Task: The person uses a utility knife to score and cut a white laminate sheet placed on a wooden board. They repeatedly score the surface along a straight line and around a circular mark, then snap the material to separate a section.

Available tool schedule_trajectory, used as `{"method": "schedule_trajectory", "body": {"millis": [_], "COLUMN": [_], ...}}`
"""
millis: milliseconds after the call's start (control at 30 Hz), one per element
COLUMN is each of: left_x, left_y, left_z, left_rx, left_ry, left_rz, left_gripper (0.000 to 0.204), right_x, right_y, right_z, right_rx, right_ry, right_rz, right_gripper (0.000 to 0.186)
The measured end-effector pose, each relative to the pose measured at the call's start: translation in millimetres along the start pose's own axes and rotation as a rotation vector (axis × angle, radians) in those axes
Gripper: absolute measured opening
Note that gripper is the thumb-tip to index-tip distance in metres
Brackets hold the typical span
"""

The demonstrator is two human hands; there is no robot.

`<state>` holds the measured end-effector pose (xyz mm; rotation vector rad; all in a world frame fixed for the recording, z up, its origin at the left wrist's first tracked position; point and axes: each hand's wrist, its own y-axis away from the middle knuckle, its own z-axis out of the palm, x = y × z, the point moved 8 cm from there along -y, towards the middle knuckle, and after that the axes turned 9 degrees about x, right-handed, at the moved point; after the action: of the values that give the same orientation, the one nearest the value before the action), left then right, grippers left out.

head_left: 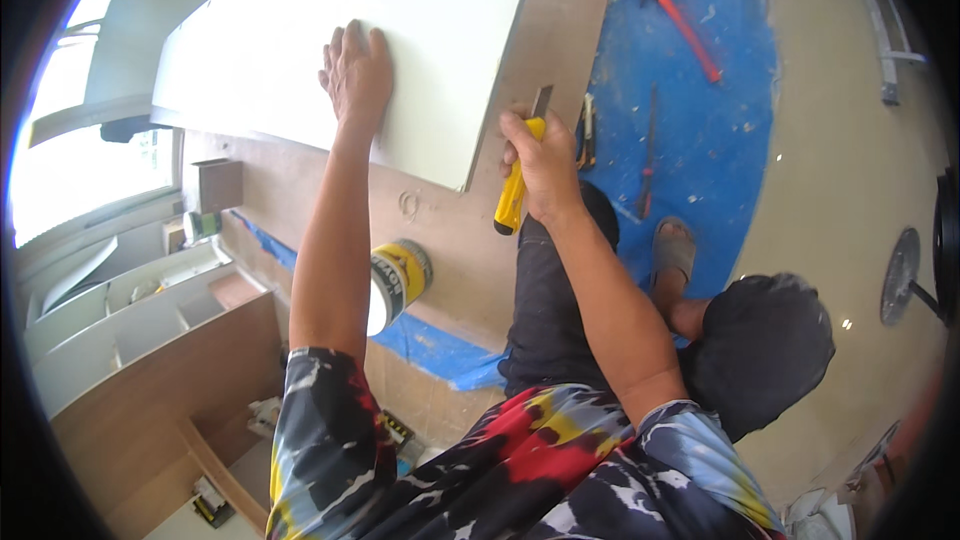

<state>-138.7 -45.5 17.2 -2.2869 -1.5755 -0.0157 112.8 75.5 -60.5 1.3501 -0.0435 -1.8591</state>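
Observation:
A large white panel (430, 70) lies on a brown board, one corner pointing toward me. My left hand (358, 75) rests flat on the panel's top, fingers slightly spread. Just off the panel's right edge, my right hand (545, 162) is closed around a yellow utility knife (511, 198). Its blade sticks out at the top, pointing away from me, and the dark butt end is toward me. The blade appears apart from the panel's edge.
The brown board (470, 240) carries a paint can (402, 275) near my left forearm. On the blue sheet (715, 140) at right lie a red-handled hammer (690, 35), a long screwdriver (648, 160) and a second cutter (588, 130). A wooden cabinet (170, 380) stands at lower left.

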Motion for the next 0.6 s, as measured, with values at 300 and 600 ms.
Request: {"method": "schedule_trajectory", "body": {"millis": [300,600], "left_x": [2.3,5.2], "left_y": [1.4,4.2], "left_z": [-2.5,-4.2], "left_rx": [0.004,-0.018], "left_ry": [-0.014,-0.025], "left_rz": [-0.016,-0.041], "left_gripper": [0.059,0.06], "right_x": [-110.8,-150.3], "right_y": [-122.4,-227.5], "right_z": [-5.5,17.1], "right_rx": [0.245,0.272], "right_ry": [0.444,0.312], "right_rz": [-0.94,-0.873], "right_gripper": [0.027,0.023]}}
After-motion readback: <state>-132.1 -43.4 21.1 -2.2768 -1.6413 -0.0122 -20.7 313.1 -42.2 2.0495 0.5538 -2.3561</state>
